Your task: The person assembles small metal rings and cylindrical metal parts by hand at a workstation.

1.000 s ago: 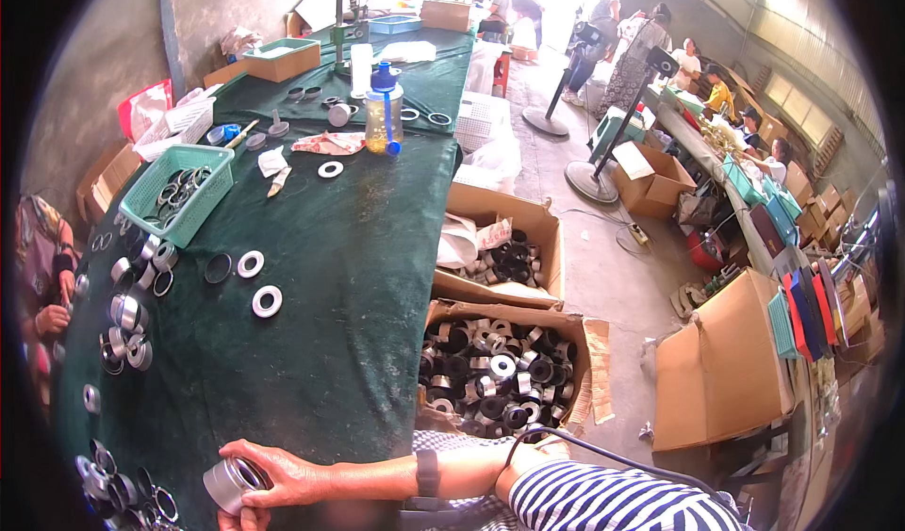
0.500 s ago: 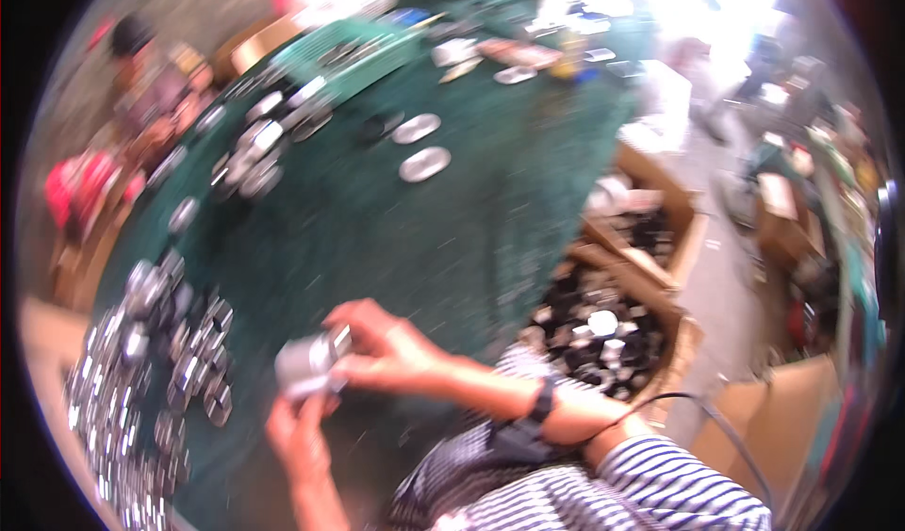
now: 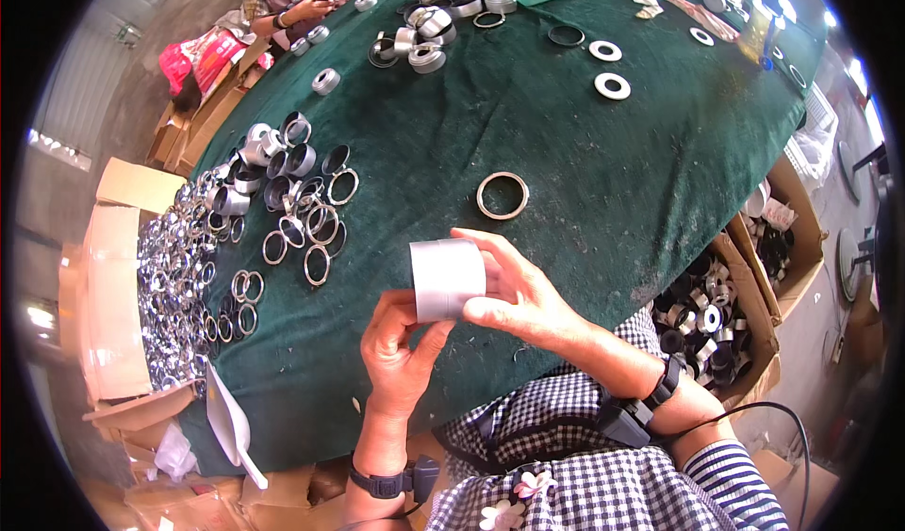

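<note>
Clock directions run from the silver cylinder (image 3: 448, 279), which I see lying sideways near the table's near edge, apparently lifted off the cloth. Right hand (image 3: 523, 300): grasping its right end, thumb low, fingers toward the top. Left hand (image 3: 391, 347): thumb and fingers closed on its lower left, at seven o'clock.

Risk 1: slip. The wall looks smooth and the hold looks to be mostly fingertips; if one hand eases before the other is firm, I judge the piece could tip and drop. Interior faces away; I cannot tell whether anything loose sits inside.

Risk 2: a loose ring (image 3: 501, 218) lies flat at one o'clock, just beside the right fingers. A careless sweep could knock it across the green tabletop (image 3: 424, 154).

Risk 3: at ten o'clock, scattered rings and collars (image 3: 302, 162); at nine, a dense ring heap (image 3: 174, 277). A dropped cylinder rolling that way could mix in or scratch.
</note>
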A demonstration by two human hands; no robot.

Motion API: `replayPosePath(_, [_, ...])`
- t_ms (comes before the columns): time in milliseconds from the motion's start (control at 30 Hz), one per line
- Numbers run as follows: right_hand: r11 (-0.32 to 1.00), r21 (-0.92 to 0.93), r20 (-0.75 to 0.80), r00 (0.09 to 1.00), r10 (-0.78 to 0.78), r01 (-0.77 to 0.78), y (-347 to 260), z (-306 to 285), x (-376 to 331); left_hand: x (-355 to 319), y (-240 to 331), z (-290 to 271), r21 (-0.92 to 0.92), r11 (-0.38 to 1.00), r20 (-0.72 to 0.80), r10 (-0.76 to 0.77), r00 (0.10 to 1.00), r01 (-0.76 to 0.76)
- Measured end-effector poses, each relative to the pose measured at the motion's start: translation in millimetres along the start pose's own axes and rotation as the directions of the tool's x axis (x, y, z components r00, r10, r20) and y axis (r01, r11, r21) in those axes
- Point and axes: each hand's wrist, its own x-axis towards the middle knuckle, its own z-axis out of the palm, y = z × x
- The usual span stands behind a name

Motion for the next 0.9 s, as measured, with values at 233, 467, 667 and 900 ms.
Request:
replayPosePath(233, [0.983,-0.18,-0.035,0.998,-0.048,0.041,-9.2,4.1,-2.7,-5.5,3.6,1.5,-0.013,0.996,0.091,0.088,0.992,-0.087])
replayPosePath(467, [0.921,-0.373,-0.07,0.986,-0.151,0.114,-12.5,-4.8,-10.9,3.5,27.7,-3.7,-0.38,0.875,0.136,-0.268,0.954,0.3])
replayPosePath(667, [0.762,-0.578,0.084,0.95,-0.302,0.293,-11.1,-11.9,-13.6,16.4,45.3,4.5,-0.392,0.767,0.321,-0.403,0.857,0.508])
replayPosePath(900, [0.966,-0.229,0.028,0.992,-0.119,0.123,-14.5,-18.0,-16.8,19.5,48.0,16.1,-0.368,0.797,0.289,-0.391,0.874,0.478])
